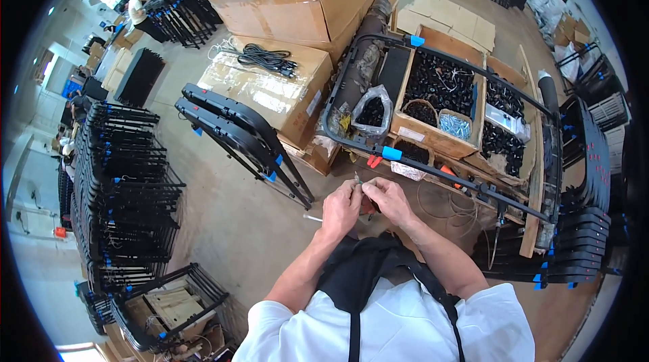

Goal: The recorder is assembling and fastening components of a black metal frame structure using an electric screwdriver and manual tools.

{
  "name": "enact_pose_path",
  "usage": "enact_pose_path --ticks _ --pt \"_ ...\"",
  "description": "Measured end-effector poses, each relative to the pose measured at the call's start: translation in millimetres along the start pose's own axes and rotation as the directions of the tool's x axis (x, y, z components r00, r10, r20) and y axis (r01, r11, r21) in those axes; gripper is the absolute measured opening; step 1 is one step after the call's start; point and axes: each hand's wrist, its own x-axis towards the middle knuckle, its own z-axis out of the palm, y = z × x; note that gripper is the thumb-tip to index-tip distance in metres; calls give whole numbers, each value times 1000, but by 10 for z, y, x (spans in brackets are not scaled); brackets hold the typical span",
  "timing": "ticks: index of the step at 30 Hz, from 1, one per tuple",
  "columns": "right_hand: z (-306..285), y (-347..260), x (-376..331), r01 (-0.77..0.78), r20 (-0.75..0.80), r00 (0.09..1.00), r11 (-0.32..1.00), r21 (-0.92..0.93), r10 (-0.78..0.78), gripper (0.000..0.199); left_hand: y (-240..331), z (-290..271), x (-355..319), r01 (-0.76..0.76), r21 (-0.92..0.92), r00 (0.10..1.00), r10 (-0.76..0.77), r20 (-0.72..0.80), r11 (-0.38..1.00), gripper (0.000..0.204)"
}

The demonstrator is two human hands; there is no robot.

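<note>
My left hand (341,208) and my right hand (387,200) meet in front of my chest, fingers pinched together. Between the fingertips is something small, too hidden to name. Just beyond them, a black tubular frame (446,167) with blue tape pieces (391,153) lies across the bench. Red-handled pliers or a similar tool (374,160) sit by its near edge. Behind the near bar stands a wooden box (433,137) of black plastic parts (443,78), with a small tray of silvery screws (455,126) in it. A clear bag of black parts (371,113) lies to its left.
Folded black frames (236,129) stand on the floor to my left, beside a cardboard box (284,102) bearing coiled black cables (265,58). Many more black frames (128,186) are stacked at far left, others (574,240) at right. Loose wire (449,210) loops below the bench. Another person (137,12) stands far off.
</note>
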Motion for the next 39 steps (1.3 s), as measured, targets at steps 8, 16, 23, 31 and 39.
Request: enact_pose_path --ticks 8,16,23,31,39 --pt "280 109 452 -93 -142 985 994 52 99 27 -392 -298 528 -262 205 962 238 133 943 17" --pt "386 166 872 -242 -267 905 918 315 330 16 -719 -290 998 19 -230 975 32 220 973 21" --pt "509 443 946 -118 -383 920 989 -86 76 27 -1300 18 1306 613 -504 746 -236 622 609 24" --pt "520 591 980 -198 -384 912 974 -112 141 25 -1399 -116 1678 690 -458 585 -60 809 560 31" --pt "503 626 997 -184 -412 902 978 -94 130 24 -1409 -160 1814 615 -398 574 -41 818 680 35"
